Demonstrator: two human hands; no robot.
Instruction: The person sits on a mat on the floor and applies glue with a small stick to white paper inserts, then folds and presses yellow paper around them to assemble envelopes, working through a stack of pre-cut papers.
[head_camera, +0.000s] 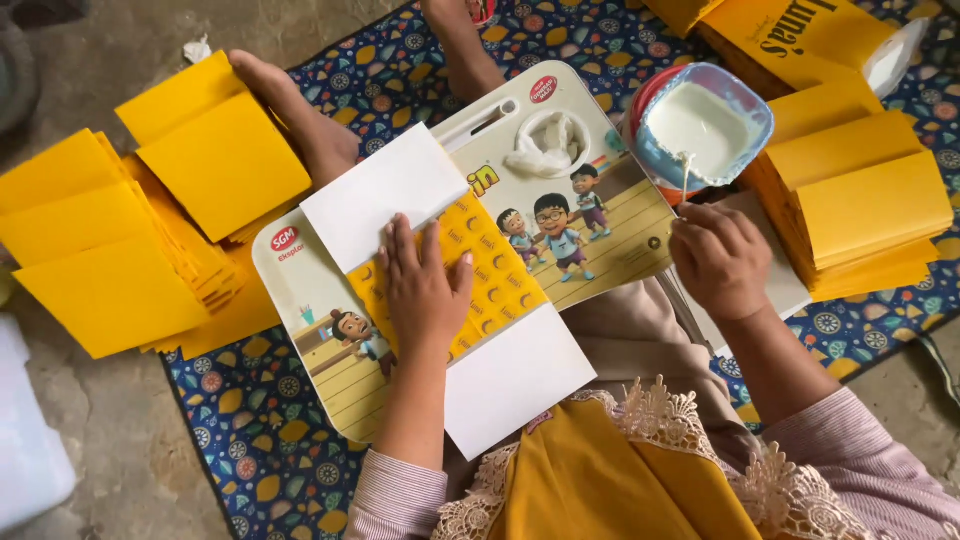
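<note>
Patterned floor mat (250, 440) underlies a cartoon-printed lap board (600, 215); left hand (425, 285) lies flat, fingers spread, pinning a yellow-and-white paper sheet (500, 290) running diagonally near-right to far-left; right hand (718, 258), further right, pinches a thin stick (686, 180) dipped in the white glue bowl (705, 125) beyond; yellow envelope stacks (860, 200) flank.

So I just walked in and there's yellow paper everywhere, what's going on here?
A person sits on a patterned mat with a cartoon-printed lap board across their legs. Their left hand presses flat on a yellow and white sheet lying on the board. Their right hand holds a thin stick dipped toward a tub of white paste. Stacks of folded yellow paper lie on both sides.
</note>
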